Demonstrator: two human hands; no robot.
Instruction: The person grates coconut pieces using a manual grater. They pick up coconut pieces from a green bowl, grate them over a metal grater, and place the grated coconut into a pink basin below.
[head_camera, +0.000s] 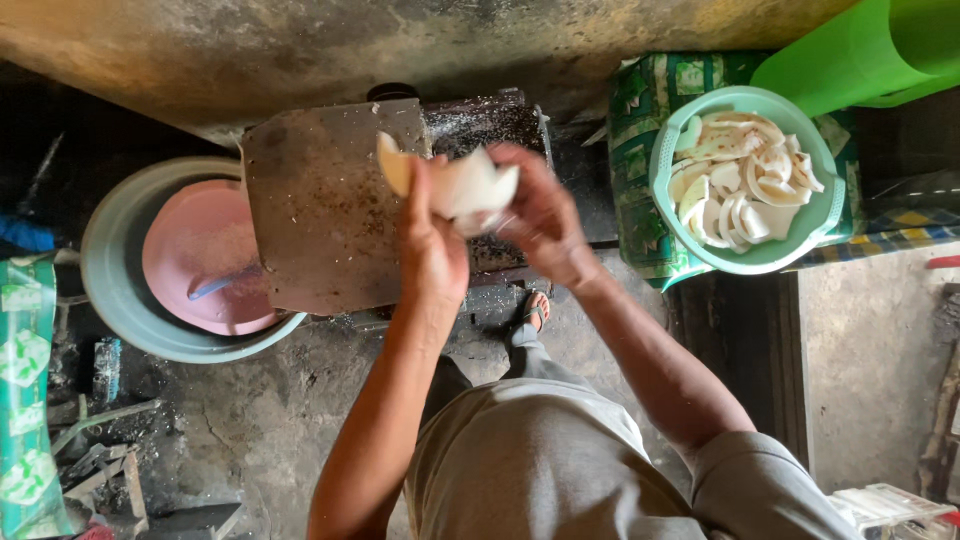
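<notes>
While both hands, left (432, 245) and right (540, 215), clench coconut pieces (465, 185) above grater (330, 205): stiff, slick, likely brittle; grip edges.

White coconut pieces (462, 185) between the fingers (425, 190): smooth, matt flesh. Just beyond the fingertips, a dull, stained metal plate (320, 200). Off toward the right-hand fingers (520, 165), a glossy pale-green plastic basket (745, 255). Floor (270, 400): rough concrete.

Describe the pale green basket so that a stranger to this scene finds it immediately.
Look right of the flat brown metal plate, past both hands. There the pale green basket rests on a green patterned sack. It alone is round, slotted along the rim, and filled with white coconut pieces.
</notes>
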